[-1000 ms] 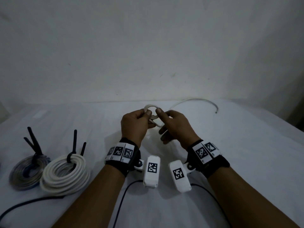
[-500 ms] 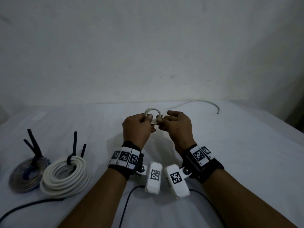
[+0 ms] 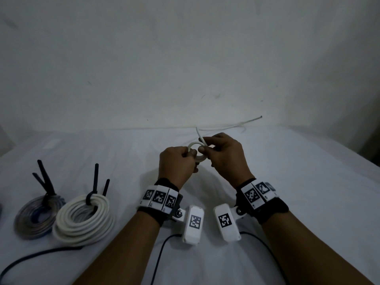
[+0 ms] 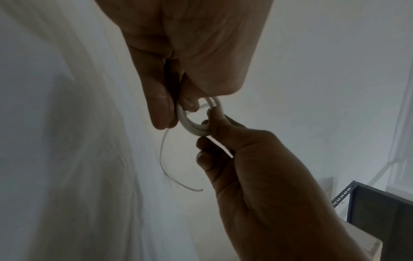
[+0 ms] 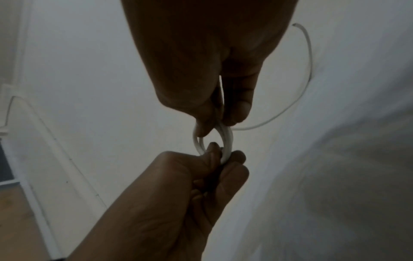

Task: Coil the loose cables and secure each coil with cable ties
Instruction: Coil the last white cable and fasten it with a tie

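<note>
**Q:** Where are you at w/ the cables?

**Me:** Third one, I reckon. The grey coil (image 3: 34, 215) and the thick white coil (image 3: 83, 220) sit on the table (image 3: 298, 182) off to my left, each w/ black cable ties (image 3: 95, 183) sticking up. Now I've got a thin white cable (image 3: 196, 151) wound into a small ring, held up above the table between both hands.

**Q:** Grip?

**Me:** My left hand (image 3: 177, 166) pinches the near-left side of the ring, thumb and forefinger curled onto it. My right hand (image 3: 223, 156) is curled too, pinching the strand where it meets the ring's right side. Neither hand is slack.

**Q:** How does the ring sit, and where's the tail?

**Me:** From the head view the ring stands roughly on edge, its opening facing me and a bit up. The free tail (image 3: 230, 125) leaves my right fingers (image 3: 202, 149) and runs away from me, far and to the right; long axis roughly left-right, cut end (image 3: 261, 116) lifted near the back wall. A short stub pokes up by my right thumb.

**Q:** Next?

**Me:** Prob. another wrap: feed the tail round w/ my right hand while the left keeps the turns stacked. The ring's small and springy, so if the pinch eases, the turns likely pop open. No spare tie in sight, btw.
</note>
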